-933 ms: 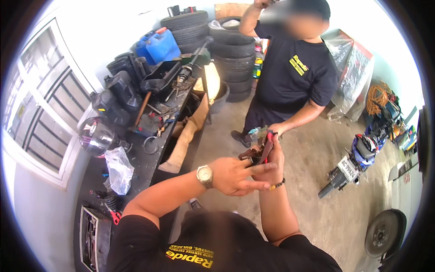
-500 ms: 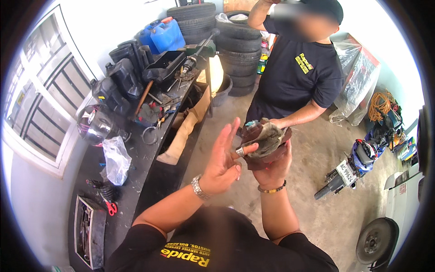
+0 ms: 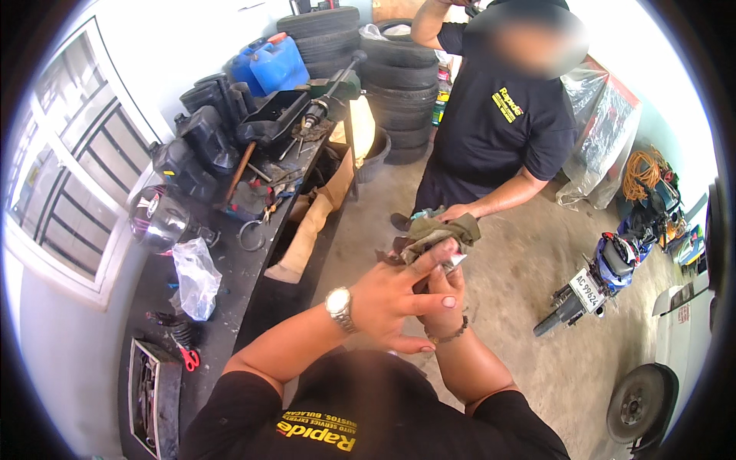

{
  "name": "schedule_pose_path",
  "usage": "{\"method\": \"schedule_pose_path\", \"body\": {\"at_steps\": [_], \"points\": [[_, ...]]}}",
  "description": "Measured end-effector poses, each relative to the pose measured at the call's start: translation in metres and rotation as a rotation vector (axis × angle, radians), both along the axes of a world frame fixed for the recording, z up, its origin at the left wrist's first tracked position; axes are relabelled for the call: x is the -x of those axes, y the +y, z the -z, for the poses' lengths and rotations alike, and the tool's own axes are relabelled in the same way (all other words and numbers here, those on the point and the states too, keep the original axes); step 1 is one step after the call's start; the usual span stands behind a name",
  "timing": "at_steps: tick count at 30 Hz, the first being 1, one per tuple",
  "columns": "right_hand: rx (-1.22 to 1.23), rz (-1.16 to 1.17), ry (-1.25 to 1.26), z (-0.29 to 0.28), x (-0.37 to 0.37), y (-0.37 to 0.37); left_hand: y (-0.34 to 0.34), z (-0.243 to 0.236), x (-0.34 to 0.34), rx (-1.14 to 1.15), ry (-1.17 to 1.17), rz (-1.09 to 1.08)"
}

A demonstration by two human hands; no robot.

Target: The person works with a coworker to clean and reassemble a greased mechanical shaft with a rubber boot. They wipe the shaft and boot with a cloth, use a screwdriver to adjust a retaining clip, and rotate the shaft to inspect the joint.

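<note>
A crumpled olive-grey rag (image 3: 441, 232), with a dark reddish-brown cloth (image 3: 389, 254) bunched beside it, is held up in front of my chest. From below, my right hand (image 3: 446, 293) is closed around the bundle; its fingers are partly hidden. My left hand (image 3: 392, 295), with a metal watch on the wrist, crosses in front of it. Its thumb and fingers are spread, and the upper finger lies against the rag. A small shiny patch by that fingertip cannot be made out. A co-worker's hand (image 3: 458, 212) reaches in at the bundle's far side.
A co-worker (image 3: 502, 130) stands opposite me. To the left, a dark workbench (image 3: 230, 307) carries a hammer (image 3: 244, 170), a plastic bag (image 3: 196, 280), red-handled scissors (image 3: 190, 359) and a metal toolbox (image 3: 156, 399). Stacked tires (image 3: 397, 100) are behind; a motorcycle (image 3: 594, 291) stands right.
My left hand has come down and right, from upright beside the bundle to across my right hand. The bundle has shifted slightly left, its olive-grey rag now more spread out.
</note>
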State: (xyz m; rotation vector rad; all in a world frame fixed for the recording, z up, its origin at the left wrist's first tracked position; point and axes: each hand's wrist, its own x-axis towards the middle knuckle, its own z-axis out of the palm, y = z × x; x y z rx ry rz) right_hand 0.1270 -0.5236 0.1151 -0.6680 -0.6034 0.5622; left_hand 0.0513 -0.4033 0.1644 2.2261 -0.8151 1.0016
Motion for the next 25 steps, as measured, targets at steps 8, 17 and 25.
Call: {"method": "schedule_pose_path", "body": {"at_steps": [8, 17, 25], "points": [[-0.021, -0.074, -0.102, 0.006, -0.005, -0.016, -0.014, -0.011, -0.004, 0.655, 0.337, 0.513], [0.330, 0.573, -0.720, 0.013, -0.013, 0.011, -0.010, 0.000, -0.015, -0.150, 0.003, -0.018], [0.067, -0.252, 0.577, -0.055, 0.005, 0.021, 0.002, 0.021, -0.017, 0.139, -0.432, 0.085]]}}
